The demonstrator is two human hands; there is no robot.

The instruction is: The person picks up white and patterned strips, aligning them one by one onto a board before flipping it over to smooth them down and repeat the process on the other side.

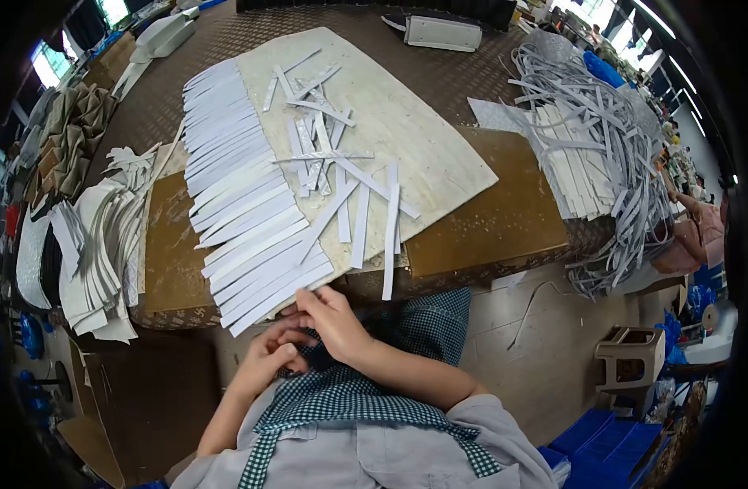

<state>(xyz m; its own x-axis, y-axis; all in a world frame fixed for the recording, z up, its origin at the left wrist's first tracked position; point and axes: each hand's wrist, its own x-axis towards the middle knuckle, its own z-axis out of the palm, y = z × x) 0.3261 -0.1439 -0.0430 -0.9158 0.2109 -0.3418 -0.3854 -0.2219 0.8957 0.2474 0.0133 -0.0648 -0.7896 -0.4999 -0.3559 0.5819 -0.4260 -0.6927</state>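
My right hand is at the near edge of a cream board, its fingers pinched together close to the lowest white strips. Whatever lies between those fingertips is too small to make out. Just left of it and lower, my left hand has curled fingers with the thumb bent in; any thing inside is hidden. A row of white strips lies side by side along the board's left edge. Several loose white strips are scattered crosswise over the board, some overhanging its near edge.
Brown boards lie under the cream board on a patterned table. At right hang tangled grey strips beside a white strip stack. Cut white pieces pile at left. A stool and cardboard box stand below.
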